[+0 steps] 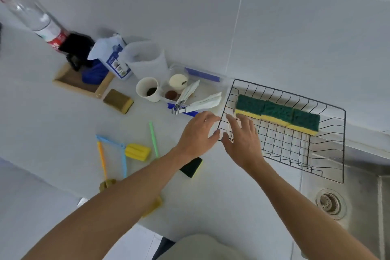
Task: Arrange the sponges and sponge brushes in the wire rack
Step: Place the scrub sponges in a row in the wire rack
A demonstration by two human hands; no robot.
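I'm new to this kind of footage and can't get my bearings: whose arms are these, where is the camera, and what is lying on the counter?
The single picture comes from a camera worn on a person's head, looking down. The left hand and right hand are bare and empty, at the near corner of a black wire rack beside a sink. Three green-and-yellow sponges already line its far side. Still on the counter: a yellow sponge brush, a green stick, a worn sponge.
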